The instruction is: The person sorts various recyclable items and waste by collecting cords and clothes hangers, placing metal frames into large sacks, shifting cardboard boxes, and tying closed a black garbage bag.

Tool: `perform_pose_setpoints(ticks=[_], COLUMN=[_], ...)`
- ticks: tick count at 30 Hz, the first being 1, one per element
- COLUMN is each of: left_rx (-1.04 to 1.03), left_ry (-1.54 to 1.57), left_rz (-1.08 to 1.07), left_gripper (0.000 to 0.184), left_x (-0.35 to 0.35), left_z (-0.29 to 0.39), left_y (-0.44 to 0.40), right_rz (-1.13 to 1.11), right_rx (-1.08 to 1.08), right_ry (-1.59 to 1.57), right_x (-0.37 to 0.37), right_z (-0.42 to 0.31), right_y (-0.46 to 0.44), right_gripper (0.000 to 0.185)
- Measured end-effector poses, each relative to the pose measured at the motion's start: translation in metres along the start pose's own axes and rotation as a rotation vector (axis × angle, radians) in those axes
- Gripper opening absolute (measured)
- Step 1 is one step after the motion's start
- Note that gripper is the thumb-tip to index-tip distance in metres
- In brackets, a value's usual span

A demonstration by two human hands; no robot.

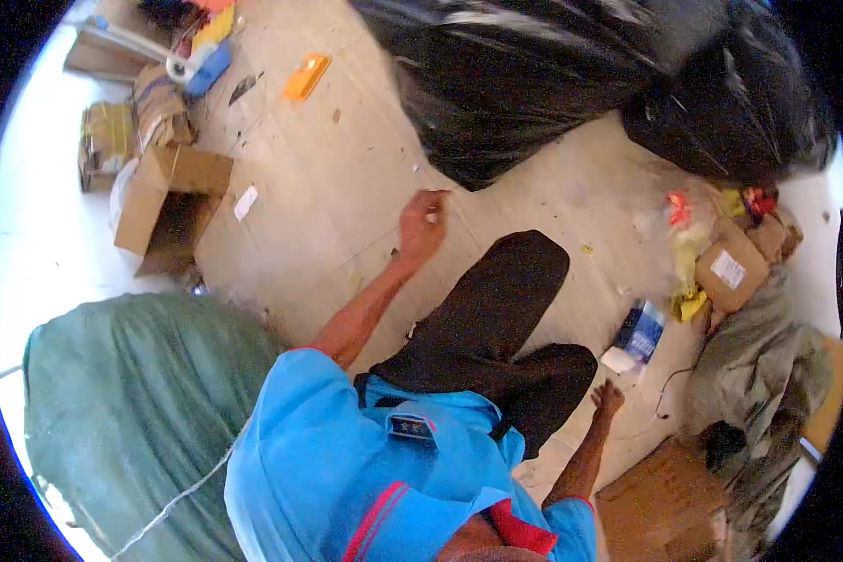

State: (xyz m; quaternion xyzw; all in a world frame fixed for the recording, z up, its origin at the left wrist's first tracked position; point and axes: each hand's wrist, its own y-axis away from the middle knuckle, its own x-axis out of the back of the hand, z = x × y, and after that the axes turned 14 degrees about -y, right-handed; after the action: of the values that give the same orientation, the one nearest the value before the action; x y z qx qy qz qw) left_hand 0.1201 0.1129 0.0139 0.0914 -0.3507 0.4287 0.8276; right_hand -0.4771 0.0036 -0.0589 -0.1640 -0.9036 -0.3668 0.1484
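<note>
My left hand [423, 227] is raised over the floor, just short of the lower corner of a large black plastic sheet or bag [525, 84]. Its fingers are curled together, and a small pale spot shows between them, too blurred to name. Lower on the right, my right hand [609, 399] has its fingers apart and holds nothing. Closest to it lies a blue and white packet [639, 332], just beyond the fingertips.
An open cardboard box [173, 208] and a big green bundle [140, 393] stand on the left. An orange object [306, 77] lies on the floor [347, 169]. On the right are a labelled cardboard piece [732, 267], grey-green cloth [754, 375] and flat cardboard [665, 501].
</note>
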Motion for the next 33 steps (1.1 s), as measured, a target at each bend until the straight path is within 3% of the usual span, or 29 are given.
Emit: perform_pose_setpoints(ticks=[2,4,8,10,12,13,15,18,19,20,22,23,26,28,30,32,33], left_rx=[0.273,0.369,0.44,0.412,0.444,0.441,0.418,0.381,0.363,0.336,0.391,0.418,0.472,0.481,0.476,0.463,0.467], left_ry=[-0.409,-0.6,-0.858,-0.854,-0.904,-0.965,-0.927,-0.917,-0.854,-0.797,-0.782,-0.77,-0.697,-0.629,-0.611,-0.555,-0.562], left_rz=[0.002,-0.024,0.067,0.095,0.11,0.097,0.166,0.205,0.229,0.277,0.25,0.224,0.181,0.18,0.213,0.203,0.227], left_gripper=[0.035,0.045,0.048,0.052,0.054,0.055,0.056,0.06,0.061,0.061,0.061,0.061,0.061,0.06,0.059,0.058,0.059], left_x=[-0.002,0.018,0.052,0.062,0.072,0.082,0.097,0.107,0.112,0.124,0.13,0.127,0.131,0.137,0.136,0.14,0.146], left_z=[-0.1,-0.179,-0.216,-0.245,-0.274,-0.284,-0.299,-0.313,-0.314,-0.308,-0.29,-0.292,-0.296,-0.31,-0.311,-0.312,-0.313], left_y=[0.031,0.043,0.023,0.0,-0.026,-0.041,-0.063,-0.079,-0.079,-0.085,-0.092,-0.089,-0.085,-0.086,-0.081,-0.08,-0.08], right_rz=[0.067,0.075,-0.128,-0.291,-0.562,-0.574,-0.633,-0.847,-0.846,-0.961,-1.089,-1.232,-1.356,-1.248,-1.256,-1.288,-1.195], right_rx=[-0.026,-0.029,0.143,0.254,0.585,0.612,0.87,1.086,0.905,1.062,0.783,0.969,1.328,1.478,1.642,1.923,1.873], right_ry=[-0.016,-0.067,0.059,0.178,0.145,0.151,0.219,0.582,0.547,0.573,0.667,0.716,1.004,1.238,1.18,0.927,1.062], right_x=[0.007,0.007,-0.036,-0.087,-0.154,-0.198,-0.29,-0.4,-0.447,-0.493,-0.587,-0.633,-0.767,-0.842,-0.906,-0.961,-0.978], right_z=[-0.013,-0.037,-0.099,-0.14,-0.182,-0.205,-0.242,-0.265,-0.257,-0.244,-0.204,-0.176,-0.109,-0.079,-0.077,-0.073,-0.077], right_y=[0.005,0.043,0.083,0.107,0.146,0.189,0.283,0.396,0.432,0.433,0.423,0.417,0.427,0.458,0.488,0.498,0.517], right_gripper=[0.024,0.023,0.027,0.031,0.027,0.027,0.026,0.017,0.016,0.018,0.03,0.035,0.06,0.073,0.082,0.086,0.089])
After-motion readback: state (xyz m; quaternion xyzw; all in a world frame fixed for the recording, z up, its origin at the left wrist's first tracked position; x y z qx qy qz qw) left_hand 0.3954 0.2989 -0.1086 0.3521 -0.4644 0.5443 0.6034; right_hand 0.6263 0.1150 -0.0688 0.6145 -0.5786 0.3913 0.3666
